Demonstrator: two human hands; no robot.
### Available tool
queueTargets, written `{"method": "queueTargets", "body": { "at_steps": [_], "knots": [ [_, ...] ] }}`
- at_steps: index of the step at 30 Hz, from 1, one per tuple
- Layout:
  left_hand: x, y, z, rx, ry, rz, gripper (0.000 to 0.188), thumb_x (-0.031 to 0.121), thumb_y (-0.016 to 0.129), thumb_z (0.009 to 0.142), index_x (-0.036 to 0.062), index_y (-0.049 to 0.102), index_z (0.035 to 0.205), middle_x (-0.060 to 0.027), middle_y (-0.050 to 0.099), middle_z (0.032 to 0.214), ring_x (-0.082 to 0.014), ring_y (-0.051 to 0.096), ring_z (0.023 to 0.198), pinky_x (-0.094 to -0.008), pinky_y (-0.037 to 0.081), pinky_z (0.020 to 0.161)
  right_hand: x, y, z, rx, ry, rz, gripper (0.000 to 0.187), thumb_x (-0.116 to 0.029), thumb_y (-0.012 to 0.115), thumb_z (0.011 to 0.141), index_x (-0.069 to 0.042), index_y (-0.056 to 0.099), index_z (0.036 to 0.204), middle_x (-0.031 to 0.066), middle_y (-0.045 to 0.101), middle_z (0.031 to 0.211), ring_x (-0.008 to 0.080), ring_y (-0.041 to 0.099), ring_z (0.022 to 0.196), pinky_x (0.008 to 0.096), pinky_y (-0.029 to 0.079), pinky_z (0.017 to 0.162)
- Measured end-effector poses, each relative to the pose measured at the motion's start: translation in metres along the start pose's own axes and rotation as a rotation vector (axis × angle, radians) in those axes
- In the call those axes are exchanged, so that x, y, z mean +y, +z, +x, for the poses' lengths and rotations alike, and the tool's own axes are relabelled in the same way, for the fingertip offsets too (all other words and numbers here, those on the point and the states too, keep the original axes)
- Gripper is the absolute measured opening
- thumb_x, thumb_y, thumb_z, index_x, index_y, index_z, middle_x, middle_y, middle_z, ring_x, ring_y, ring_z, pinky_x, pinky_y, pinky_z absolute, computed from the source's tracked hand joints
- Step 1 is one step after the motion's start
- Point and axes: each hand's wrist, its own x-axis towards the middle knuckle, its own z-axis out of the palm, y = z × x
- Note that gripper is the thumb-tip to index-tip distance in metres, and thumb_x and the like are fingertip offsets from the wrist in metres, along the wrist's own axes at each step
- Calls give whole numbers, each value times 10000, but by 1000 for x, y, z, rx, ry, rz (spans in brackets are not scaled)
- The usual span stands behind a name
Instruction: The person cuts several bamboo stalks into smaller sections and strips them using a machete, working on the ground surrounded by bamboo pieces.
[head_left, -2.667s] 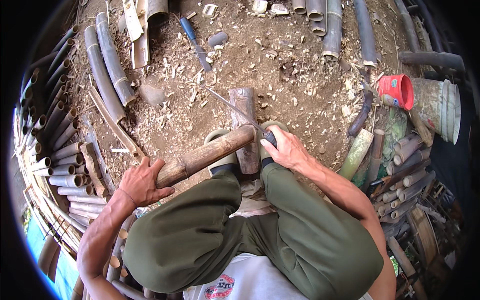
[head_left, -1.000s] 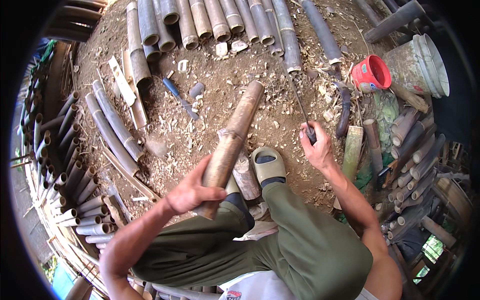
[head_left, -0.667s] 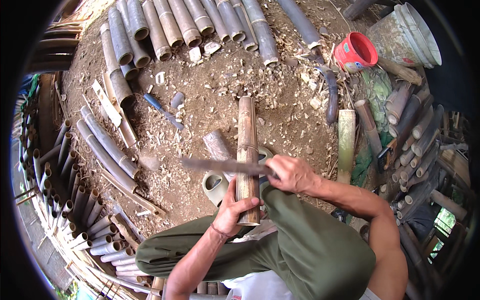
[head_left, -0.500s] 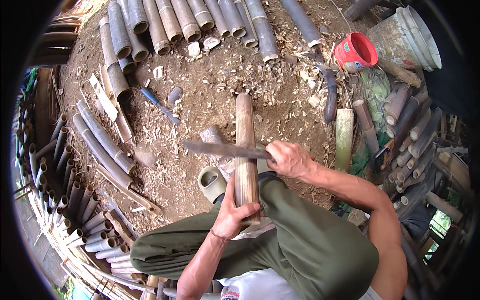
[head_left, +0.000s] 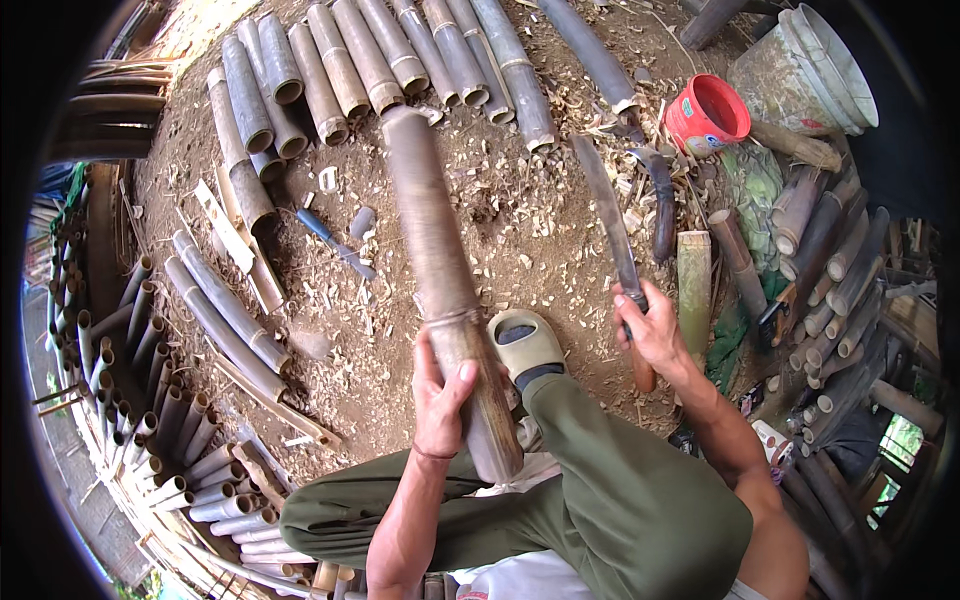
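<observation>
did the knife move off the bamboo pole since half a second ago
Yes. The knife lay across the bamboo pole; now it is raised on its right, pointing toward the red bucket.

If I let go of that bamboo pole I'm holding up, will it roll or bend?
The bamboo pole looks stiff, so it probably won't bend. Round and smooth, it would likely roll. The left hand alone holds it, suggesting it's hollow and light.

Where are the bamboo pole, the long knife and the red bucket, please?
bamboo pole (head_left: 432, 240): head view, middle of its stem.
long knife (head_left: 607, 208): head view, flat of the blade.
red bucket (head_left: 707, 112): head view, inner wall.
</observation>
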Motion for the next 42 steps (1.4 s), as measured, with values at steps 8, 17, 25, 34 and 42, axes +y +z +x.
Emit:
{"method": "queueTargets", "body": {
  "at_steps": [8, 17, 25, 34, 42],
  "knots": [
    [56, -78, 55, 78, 514, -140, 722, 401, 682, 908, 92, 347, 1469, -202, 526, 1365, -384, 493, 1322, -586, 365, 1145, 1, 11, 6, -58, -17, -10, 244, -137, 596, 984, 18, 561, 1169, 3, 581, 717, 86, 563, 544, 260, 455, 457],
    [-12, -64, 39, 219, 462, 326, 870, 287, 868, 778, -1, 383, 1439, -165, 510, 1386, -280, 493, 1310, -434, 360, 1145, -22, 58, -3, -82, -630, -509, 438, -147, 641, 931, 40, 477, 1292, 189, 626, 951, 306, 658, 768, 413, 553, 696],
    [0, -47, -10, 192, 761, 697, 713, 342, 914, 693, 53, 535, 1225, -152, 542, 1212, -336, 576, 1195, -483, 463, 1043, -22, 90, -5, -285, -710, -621, 425, -204, 668, 927, -14, 512, 1274, 227, 644, 1050, 421, 691, 857, 463, 584, 685],
    [-12, -48, -22, 246, 832, 971, 640, 360, 858, 739, 66, 529, 1202, -163, 532, 1197, -316, 573, 1127, -464, 450, 1010, -27, 105, 17, -363, -643, -713, 265, -226, 671, 904, -24, 505, 947, 178, 617, 871, 367, 664, 729, 457, 549, 572],
    [-15, -46, -19, 276, 839, 967, 683, 339, 901, 686, 75, 534, 1199, -147, 542, 1168, -313, 568, 1111, -457, 490, 956, -20, 106, 25, -288, -754, -833, 228, -187, 653, 921, -26, 492, 917, 173, 607, 828, 325, 643, 580, 425, 553, 496]
  ]
}}
